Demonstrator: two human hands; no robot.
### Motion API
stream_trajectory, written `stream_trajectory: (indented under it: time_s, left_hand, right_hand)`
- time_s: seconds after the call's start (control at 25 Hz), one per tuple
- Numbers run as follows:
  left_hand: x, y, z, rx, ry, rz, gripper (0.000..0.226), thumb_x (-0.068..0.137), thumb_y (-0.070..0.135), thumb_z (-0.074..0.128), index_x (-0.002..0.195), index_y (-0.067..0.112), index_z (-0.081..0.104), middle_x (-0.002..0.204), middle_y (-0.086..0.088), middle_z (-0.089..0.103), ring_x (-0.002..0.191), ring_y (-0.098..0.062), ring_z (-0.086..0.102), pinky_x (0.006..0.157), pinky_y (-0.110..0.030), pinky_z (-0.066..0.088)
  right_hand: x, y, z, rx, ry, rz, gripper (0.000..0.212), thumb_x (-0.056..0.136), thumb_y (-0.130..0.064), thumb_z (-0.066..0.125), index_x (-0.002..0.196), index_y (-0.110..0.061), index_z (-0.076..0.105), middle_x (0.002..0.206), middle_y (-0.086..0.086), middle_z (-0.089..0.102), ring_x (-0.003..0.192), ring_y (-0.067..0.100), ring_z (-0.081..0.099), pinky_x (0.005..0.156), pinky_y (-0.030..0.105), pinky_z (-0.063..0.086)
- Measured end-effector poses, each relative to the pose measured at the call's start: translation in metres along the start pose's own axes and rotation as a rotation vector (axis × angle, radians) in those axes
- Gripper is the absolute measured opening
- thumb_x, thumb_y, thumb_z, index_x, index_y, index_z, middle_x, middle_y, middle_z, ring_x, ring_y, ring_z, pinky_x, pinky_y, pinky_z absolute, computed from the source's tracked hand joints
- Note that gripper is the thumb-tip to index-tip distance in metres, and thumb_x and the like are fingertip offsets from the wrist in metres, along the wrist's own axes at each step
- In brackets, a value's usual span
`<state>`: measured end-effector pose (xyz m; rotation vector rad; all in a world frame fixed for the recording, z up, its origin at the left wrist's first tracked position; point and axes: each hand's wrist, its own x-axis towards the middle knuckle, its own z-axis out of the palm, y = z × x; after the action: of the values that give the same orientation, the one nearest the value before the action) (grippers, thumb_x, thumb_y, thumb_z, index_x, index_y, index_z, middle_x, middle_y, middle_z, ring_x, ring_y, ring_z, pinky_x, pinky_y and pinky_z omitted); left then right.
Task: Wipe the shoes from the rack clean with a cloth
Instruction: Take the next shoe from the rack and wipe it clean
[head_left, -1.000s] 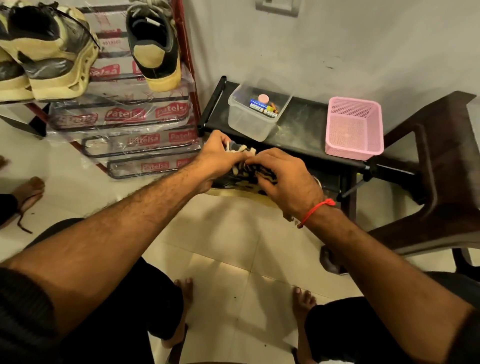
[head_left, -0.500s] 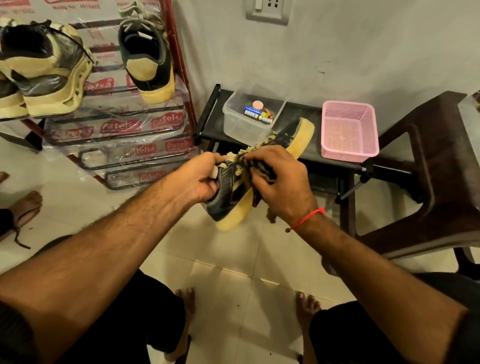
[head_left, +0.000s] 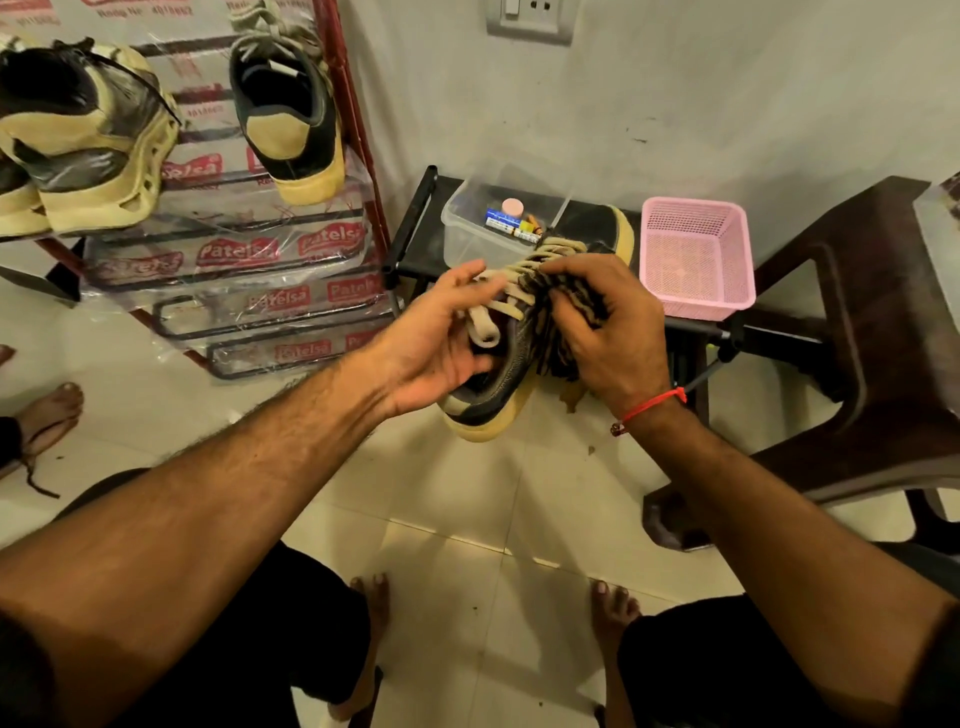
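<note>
A black shoe (head_left: 501, 395) with a cream sole and pale laces hangs in the air in front of me, toe pointing away towards the wall. My right hand (head_left: 618, 332) grips a striped dark-and-tan cloth (head_left: 574, 312) bunched against the shoe's lace area and side. At the shoe's collar and tongue, my left hand (head_left: 441, 338) touches it palm up, fingers spread and blurred. The matching black shoe (head_left: 291, 119) stands on the red shoe rack (head_left: 358, 130) at upper left, beside a cream-and-grey sneaker (head_left: 88, 145).
A low black stand (head_left: 415, 223) against the wall carries a clear plastic box (head_left: 478, 244) of small items and a pink mesh basket (head_left: 696, 260). To the right stands a dark brown plastic chair (head_left: 857, 364). Another person's foot (head_left: 47, 410) rests at the left edge.
The shoe has been lifted from low by the stand and turned laces up. My left hand has loosened from a grip on the heel to spread fingers. The cloth stays on the shoe.
</note>
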<state>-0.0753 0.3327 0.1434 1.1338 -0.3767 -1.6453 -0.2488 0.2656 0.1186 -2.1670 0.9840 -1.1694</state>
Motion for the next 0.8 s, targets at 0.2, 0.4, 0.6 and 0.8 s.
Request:
stream_trajectory:
  time_s: [0.2, 0.4, 0.6, 0.8]
  left_hand:
    - [0.002, -0.006, 0.007, 0.076, 0.01, 0.116, 0.068, 0.103, 0.008, 0.055, 0.156, 0.04, 0.027, 0.111, -0.011, 0.072, 0.109, -0.033, 0.071, 0.087, -0.067, 0.055]
    - [0.003, 0.006, -0.007, -0.062, 0.115, 0.122, 0.065, 0.104, 0.01, 0.052, 0.158, 0.036, 0.026, 0.119, -0.016, 0.071, 0.085, -0.024, 0.076, 0.065, -0.042, 0.064]
    - [0.004, 0.004, -0.004, -0.054, 0.044, 0.098, 0.058, 0.106, 0.015, 0.05, 0.157, 0.034, 0.029, 0.121, -0.013, 0.073, 0.098, -0.031, 0.074, 0.075, -0.057, 0.06]
    - [0.004, 0.009, -0.009, -0.111, 0.101, 0.146, 0.056, 0.107, 0.014, 0.047, 0.157, 0.029, 0.028, 0.099, -0.009, 0.078, 0.08, -0.021, 0.076, 0.063, -0.041, 0.063]
  right_hand:
    - [-0.001, -0.004, 0.004, 0.0, -0.085, 0.016, 0.026, 0.088, -0.005, 0.065, 0.113, -0.009, 0.071, 0.111, 0.006, 0.067, 0.107, 0.016, 0.062, 0.098, 0.032, 0.052]
    - [-0.038, -0.031, 0.018, -0.145, -0.465, -0.304, 0.028, 0.086, -0.017, 0.066, 0.113, -0.01, 0.071, 0.117, 0.009, 0.064, 0.111, 0.027, 0.06, 0.096, 0.037, 0.052]
    - [0.004, -0.018, 0.0, -0.124, -0.189, -0.082, 0.025, 0.088, -0.007, 0.068, 0.113, -0.007, 0.07, 0.114, 0.01, 0.064, 0.109, 0.021, 0.06, 0.098, 0.041, 0.054]
    - [-0.027, -0.032, 0.003, -0.162, -0.404, -0.228, 0.029, 0.085, -0.01, 0.074, 0.114, -0.008, 0.07, 0.116, 0.011, 0.062, 0.111, 0.027, 0.061, 0.095, 0.04, 0.054]
